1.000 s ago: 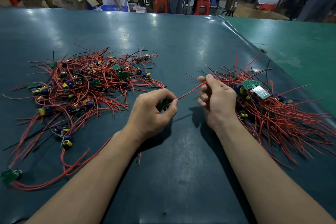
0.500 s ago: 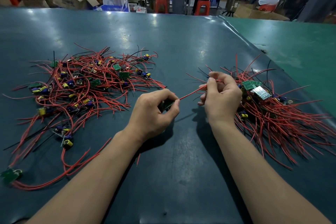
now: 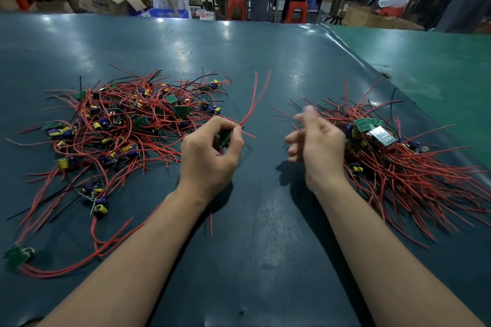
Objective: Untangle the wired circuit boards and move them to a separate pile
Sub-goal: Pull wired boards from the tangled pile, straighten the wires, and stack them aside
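While gripping a green circuit board [image 3: 225, 138], left hand [image 3: 210, 156]; right hand [image 3: 318, 146] blurred, loosely open, empty.

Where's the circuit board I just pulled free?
In the head view, the circuit board is pinched in your left hand, centre table, between the tangled pile and the sorted pile.

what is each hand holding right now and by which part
The left hand pinches a small green circuit board by its body, red wires springing free. The right hand, blurred, seems empty.
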`<action>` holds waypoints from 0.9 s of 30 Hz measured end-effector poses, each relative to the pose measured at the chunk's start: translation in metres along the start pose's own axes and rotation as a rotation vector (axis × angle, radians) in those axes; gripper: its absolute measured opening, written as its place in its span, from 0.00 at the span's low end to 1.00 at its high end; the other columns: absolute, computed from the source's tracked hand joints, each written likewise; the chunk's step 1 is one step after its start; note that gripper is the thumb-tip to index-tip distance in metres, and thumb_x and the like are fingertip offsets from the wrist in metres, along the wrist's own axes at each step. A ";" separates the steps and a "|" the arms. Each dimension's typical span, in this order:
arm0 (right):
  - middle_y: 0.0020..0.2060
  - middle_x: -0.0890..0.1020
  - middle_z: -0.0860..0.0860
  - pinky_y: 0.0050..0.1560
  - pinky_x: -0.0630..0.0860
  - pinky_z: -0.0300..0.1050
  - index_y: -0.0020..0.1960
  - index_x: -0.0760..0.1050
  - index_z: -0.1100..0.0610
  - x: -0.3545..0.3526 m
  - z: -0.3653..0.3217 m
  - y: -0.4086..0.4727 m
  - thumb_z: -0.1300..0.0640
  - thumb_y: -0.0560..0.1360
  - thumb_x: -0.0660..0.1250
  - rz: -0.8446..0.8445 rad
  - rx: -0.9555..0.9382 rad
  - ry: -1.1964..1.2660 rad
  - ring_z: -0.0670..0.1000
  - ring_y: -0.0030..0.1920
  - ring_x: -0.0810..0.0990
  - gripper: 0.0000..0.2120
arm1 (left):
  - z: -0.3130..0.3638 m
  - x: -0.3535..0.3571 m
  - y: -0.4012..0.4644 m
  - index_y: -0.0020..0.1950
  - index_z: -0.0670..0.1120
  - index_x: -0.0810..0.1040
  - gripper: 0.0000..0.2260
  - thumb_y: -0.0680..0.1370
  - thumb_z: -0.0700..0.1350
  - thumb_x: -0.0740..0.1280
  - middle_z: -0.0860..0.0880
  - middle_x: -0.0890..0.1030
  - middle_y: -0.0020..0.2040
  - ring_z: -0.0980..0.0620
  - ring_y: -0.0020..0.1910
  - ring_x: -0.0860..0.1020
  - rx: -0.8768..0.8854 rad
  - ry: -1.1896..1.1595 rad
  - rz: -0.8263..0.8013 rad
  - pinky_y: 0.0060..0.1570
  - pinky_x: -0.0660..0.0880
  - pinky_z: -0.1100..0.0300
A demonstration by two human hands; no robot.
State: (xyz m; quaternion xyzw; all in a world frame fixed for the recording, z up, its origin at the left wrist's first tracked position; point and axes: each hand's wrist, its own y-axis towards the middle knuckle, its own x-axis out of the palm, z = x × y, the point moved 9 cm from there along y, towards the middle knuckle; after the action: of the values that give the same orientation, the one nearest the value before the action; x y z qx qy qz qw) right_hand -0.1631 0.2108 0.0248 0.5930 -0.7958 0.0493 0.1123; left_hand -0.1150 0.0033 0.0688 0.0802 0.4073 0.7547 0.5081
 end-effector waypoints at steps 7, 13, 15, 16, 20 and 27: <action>0.24 0.76 0.48 0.19 0.62 0.33 0.41 0.82 0.57 0.051 0.017 -0.025 0.58 0.77 0.69 -0.414 0.094 -0.017 0.43 0.20 0.67 0.07 | 0.011 0.018 -0.004 0.44 0.41 0.82 0.06 0.75 0.43 0.69 0.49 0.80 0.35 0.50 0.31 0.75 0.093 0.037 -0.200 0.33 0.73 0.55; 0.23 0.77 0.48 0.19 0.62 0.33 0.39 0.80 0.61 0.024 0.002 -0.007 0.61 0.77 0.69 -0.163 -0.020 0.014 0.43 0.19 0.66 0.08 | 0.018 0.020 -0.004 0.40 0.41 0.82 0.05 0.73 0.42 0.70 0.50 0.79 0.31 0.51 0.29 0.75 0.112 0.019 -0.189 0.32 0.73 0.57; 0.24 0.78 0.48 0.19 0.63 0.34 0.39 0.80 0.62 0.014 -0.004 -0.003 0.61 0.77 0.69 -0.088 -0.082 -0.007 0.44 0.18 0.67 0.09 | 0.022 0.017 -0.004 0.39 0.41 0.82 0.04 0.72 0.41 0.71 0.50 0.80 0.32 0.51 0.29 0.76 0.142 0.021 -0.172 0.32 0.74 0.58; 0.24 0.78 0.49 0.19 0.64 0.34 0.39 0.80 0.62 0.011 -0.007 -0.003 0.60 0.77 0.69 -0.059 -0.109 -0.012 0.45 0.18 0.67 0.10 | 0.023 0.014 -0.004 0.39 0.40 0.82 0.04 0.72 0.40 0.71 0.49 0.80 0.32 0.51 0.29 0.76 0.160 0.024 -0.155 0.32 0.74 0.58; 0.24 0.78 0.48 0.19 0.64 0.35 0.38 0.80 0.59 -0.003 -0.012 0.000 0.58 0.79 0.67 0.060 -0.165 0.038 0.45 0.18 0.68 0.12 | 0.028 0.009 -0.005 0.39 0.39 0.83 0.03 0.72 0.38 0.72 0.48 0.82 0.33 0.50 0.29 0.78 0.200 0.000 -0.119 0.32 0.75 0.58; 0.21 0.73 0.46 0.20 0.62 0.34 0.39 0.77 0.59 -0.039 -0.017 0.007 0.57 0.82 0.63 0.297 -0.132 0.205 0.44 0.18 0.66 0.14 | 0.002 0.019 -0.005 0.45 0.38 0.80 0.07 0.78 0.40 0.65 0.45 0.84 0.34 0.52 0.22 0.74 -0.117 -0.316 -0.184 0.24 0.69 0.61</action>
State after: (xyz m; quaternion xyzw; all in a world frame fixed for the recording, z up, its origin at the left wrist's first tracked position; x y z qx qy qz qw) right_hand -0.1569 0.2526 0.0327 0.4520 -0.8605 0.0732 0.2231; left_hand -0.1195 0.0214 0.0612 0.1307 0.2833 0.7056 0.6363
